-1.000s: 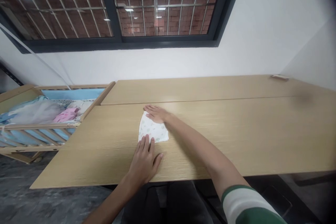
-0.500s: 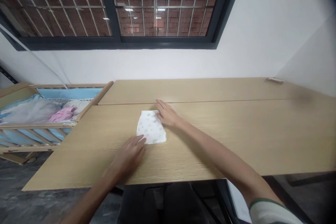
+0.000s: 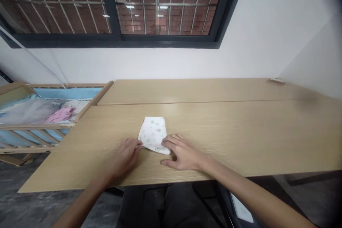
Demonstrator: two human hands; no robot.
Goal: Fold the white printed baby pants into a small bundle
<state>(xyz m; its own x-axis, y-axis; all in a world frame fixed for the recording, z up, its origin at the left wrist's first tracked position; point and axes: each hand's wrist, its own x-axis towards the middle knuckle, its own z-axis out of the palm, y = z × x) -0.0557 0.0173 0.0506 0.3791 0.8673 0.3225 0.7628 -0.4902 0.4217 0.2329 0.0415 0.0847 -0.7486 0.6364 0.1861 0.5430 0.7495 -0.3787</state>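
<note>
A small folded white cloth (image 3: pixel 153 133) with a faint green print lies on the light wooden table (image 3: pixel 240 131), near its front edge. My left hand (image 3: pixel 124 158) rests on the table at the cloth's near left corner, fingertips touching its edge. My right hand (image 3: pixel 181 153) lies at the near right corner, fingers spread, with the fingertips on the cloth's edge. Neither hand has the cloth lifted.
A wooden crib (image 3: pixel 40 114) with blue lining stands to the left of the table, holding pink and white clothes (image 3: pixel 62 112) and a grey fabric. A small flat object (image 3: pixel 276 80) lies at the table's far right corner. A barred window is above the white wall.
My right hand has left the cloth's far edge and come down to its near right corner. My left hand slid left off the cloth to its near left corner.
</note>
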